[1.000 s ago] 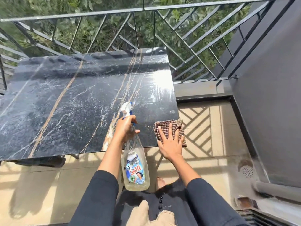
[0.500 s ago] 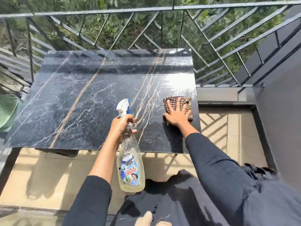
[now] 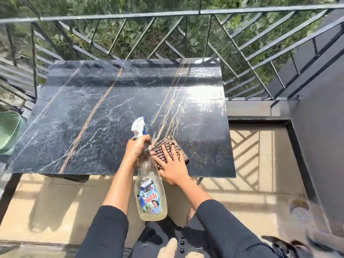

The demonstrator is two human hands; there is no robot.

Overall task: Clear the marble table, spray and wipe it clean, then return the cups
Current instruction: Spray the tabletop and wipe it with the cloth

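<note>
The checked cloth (image 3: 167,141) lies near the front edge of the dark marble counter (image 3: 93,118), pressed flat under the right hand (image 3: 172,167), its fingers straight and spread. Just beside it, the left hand (image 3: 136,150) grips the spray bottle (image 3: 150,194) by its neck, fingers curled round it (nozzle over the counter).

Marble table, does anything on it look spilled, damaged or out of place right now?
Nothing stands out. The marble table looks intact; the streaky sheen near its far right corner looks like wet wipe marks. The left hand grips the spray bottle; the right hand presses the checked cloth flat near the front edge.
</note>
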